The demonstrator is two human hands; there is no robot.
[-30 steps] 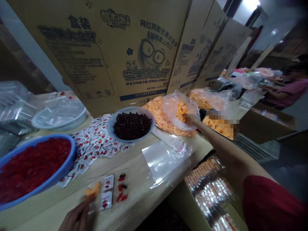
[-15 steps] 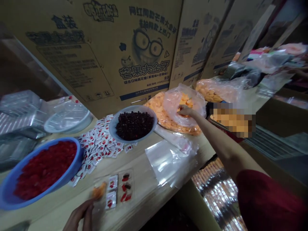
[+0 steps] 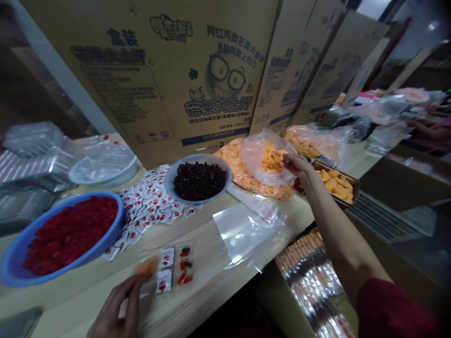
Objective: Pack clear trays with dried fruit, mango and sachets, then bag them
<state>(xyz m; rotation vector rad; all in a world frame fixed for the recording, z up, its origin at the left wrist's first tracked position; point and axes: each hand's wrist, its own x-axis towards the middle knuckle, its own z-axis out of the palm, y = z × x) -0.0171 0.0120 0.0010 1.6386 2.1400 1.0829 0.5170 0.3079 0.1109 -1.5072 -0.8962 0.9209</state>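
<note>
My left hand (image 3: pixel 118 305) pinches an orange gummy candy (image 3: pixel 148 267) in the left part of a clear plastic tray (image 3: pixel 175 278). Two white sachets (image 3: pixel 164 280) lie in the tray's middle, and small red and dark gummies (image 3: pixel 185 265) fill the right column. Farther off, my right hand (image 3: pixel 299 165) is at the mouth of an open clear plastic bag (image 3: pixel 251 152) of orange gummies (image 3: pixel 271 159). Its fingertips are closed on an orange gummy (image 3: pixel 281 154), partly blurred against the pile.
A blue basin (image 3: pixel 118 230) of red gummies stands left, beside heaped sachets (image 3: pixel 151 199) and a bowl (image 3: pixel 168 182) of dark candies. Flat clear bags (image 3: pixel 243 230) lie mid-table. Cardboard boxes (image 3: pixel 148 108) line the back. An orange-filled box (image 3: pixel 355 190) and a carton of packed trays (image 3: pixel 310 272) are right.
My right hand has drawn back rightward from inside the bag, with an orange gummy at its fingertips. My left hand stays at the tray. The view has shifted slightly.
</note>
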